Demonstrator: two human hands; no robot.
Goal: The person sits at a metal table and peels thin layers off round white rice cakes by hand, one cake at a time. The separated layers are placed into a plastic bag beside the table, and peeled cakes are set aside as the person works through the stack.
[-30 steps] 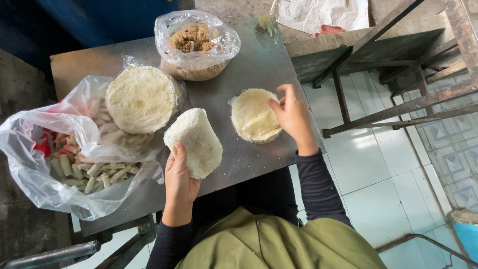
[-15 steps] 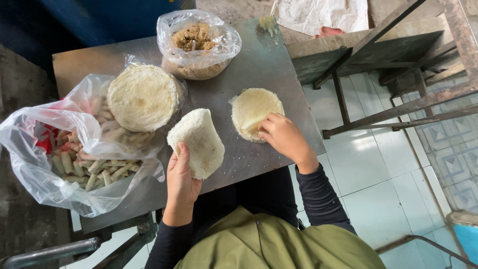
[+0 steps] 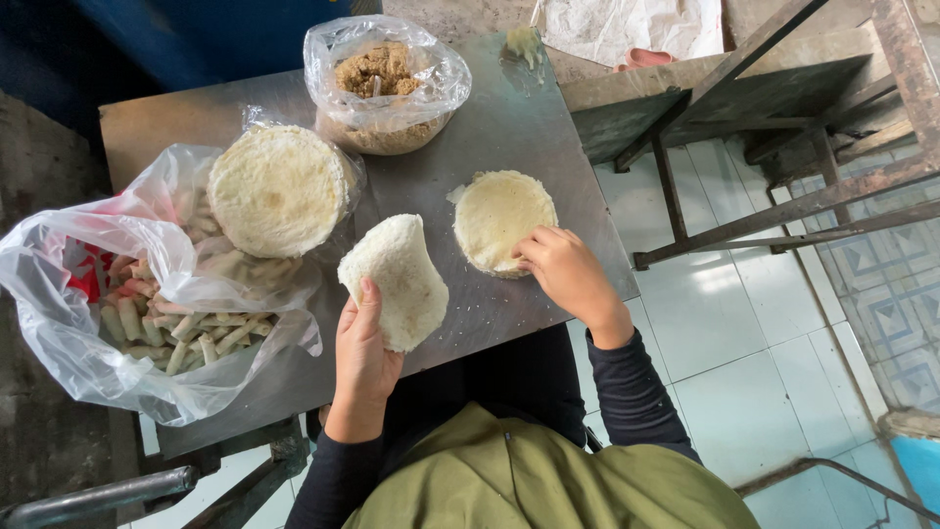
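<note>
My left hand [image 3: 364, 345] holds a bent stack of thin round white wrappers [image 3: 395, 280] above the metal table [image 3: 509, 118]. My right hand [image 3: 563, 271] rests its fingertips on the near edge of a small flat pile of the same wrappers [image 3: 497, 216] lying on the table. A larger stack of wrappers [image 3: 277, 188] sits in clear plastic to the left. Behind it all stands a plastic bag of brown crumbly filling [image 3: 384, 80].
A big clear plastic bag [image 3: 108, 304] with several rolled pale sticks lies open at the table's left end. A rusty metal frame [image 3: 783, 196] stands over the tiled floor to the right. White cloth [image 3: 627, 24] lies at the back.
My right hand has come down from the far side of the small pile to its near edge, fingertips now on it. My left hand and its stack have barely moved.
</note>
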